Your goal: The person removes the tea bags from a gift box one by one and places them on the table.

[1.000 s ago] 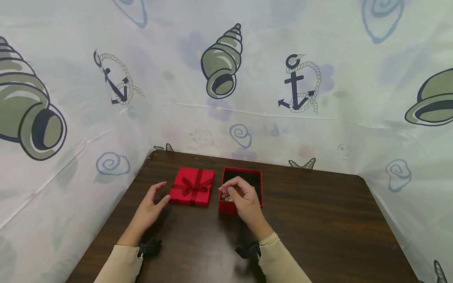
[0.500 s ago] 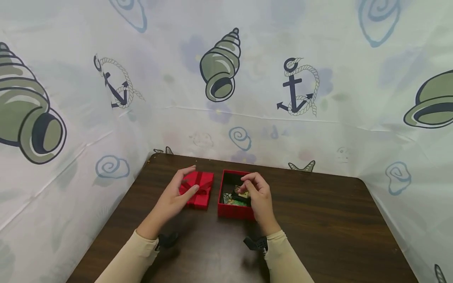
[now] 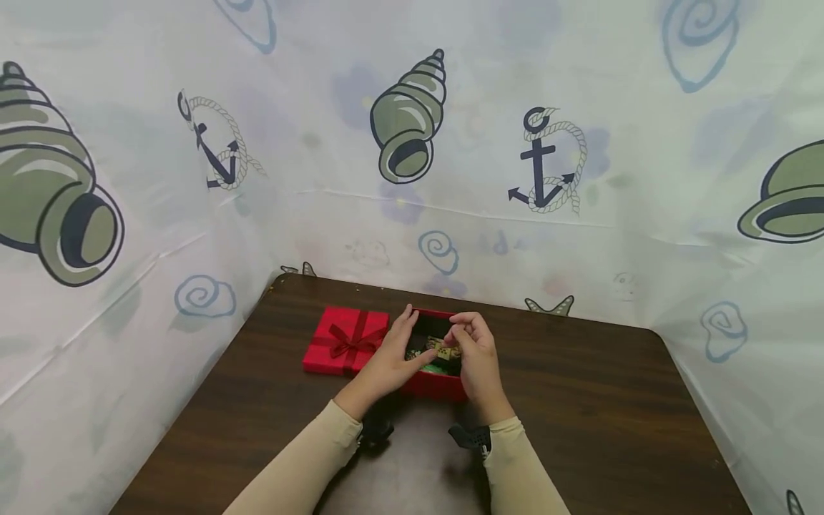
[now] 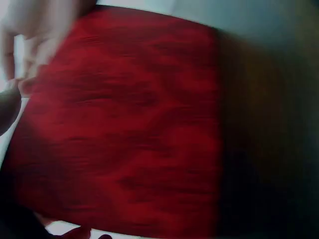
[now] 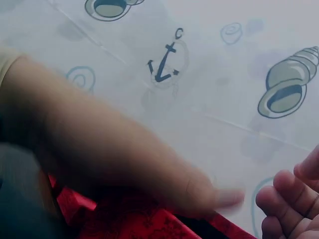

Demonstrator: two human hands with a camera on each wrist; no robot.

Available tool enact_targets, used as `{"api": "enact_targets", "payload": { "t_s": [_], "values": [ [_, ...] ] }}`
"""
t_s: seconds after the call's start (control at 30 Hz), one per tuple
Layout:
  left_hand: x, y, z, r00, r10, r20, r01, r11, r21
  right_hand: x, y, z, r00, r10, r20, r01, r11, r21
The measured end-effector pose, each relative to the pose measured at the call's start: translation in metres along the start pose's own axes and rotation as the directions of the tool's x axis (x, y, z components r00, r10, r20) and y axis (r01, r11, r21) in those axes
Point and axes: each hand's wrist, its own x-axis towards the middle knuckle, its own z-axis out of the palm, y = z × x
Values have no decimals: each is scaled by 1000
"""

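Note:
A red gift box (image 3: 431, 387) stands uncovered in the middle of the table, dark inside. In it lie a small black-and-gold patterned piece (image 3: 445, 349) and something greenish (image 3: 438, 370) under it. My left hand (image 3: 386, 363) reaches along the box's left side, fingers extended and thumb stretched across the near rim. The box's red wall (image 4: 139, 124) fills much of the left wrist view. My right hand (image 3: 479, 365) hovers at the right rim with loosely bent fingers (image 5: 289, 201); nothing shows between them.
The box's red lid (image 3: 344, 343), topped with a dark red ribbon bow, lies left of the box. Brown wooden tabletop (image 3: 599, 415) stretches to the right. A pale curtain (image 3: 476, 143) printed with shells and anchors closes off the back and sides.
My left hand has moved right, from beside the lid across it to the box. My right hand has shifted from over the box's near middle to its right rim.

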Motion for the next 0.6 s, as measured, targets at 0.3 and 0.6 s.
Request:
{"api": "enact_targets", "payload": {
  "t_s": [0.3,0.6],
  "values": [
    [3,-1,6,998,-53,43,52,999,7,2,-1,0,1000,18,-1,-18,999,-49],
    [1,2,5,991,-101,84,103,994,-22,9,-3,8,984,170,-46,-175,969,-175]
  ]
}}
